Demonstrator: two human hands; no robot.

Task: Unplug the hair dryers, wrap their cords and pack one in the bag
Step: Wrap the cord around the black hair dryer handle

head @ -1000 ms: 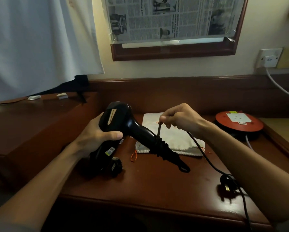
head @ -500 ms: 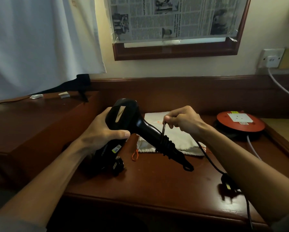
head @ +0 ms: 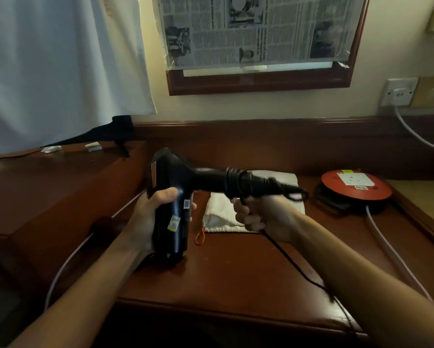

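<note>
A cream wall (head: 273, 106) backs a dark red-brown wooden bench (head: 236, 277) with a raised rail along its rear edge. On the wall hangs a wooden frame (head: 258, 82) whose pane is covered with newspaper (head: 261, 31) held by tape. A white curtain (head: 60, 66) hangs at the left, above a higher wooden ledge (head: 47, 182). A white wall socket (head: 399, 92) sits at the right with a white plug in it. The light is dim and warm.

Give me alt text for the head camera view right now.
Left hand grips a black hair dryer over a wooden desk while the right hand winds its cord around the handle; a white bag lies behind.
</note>
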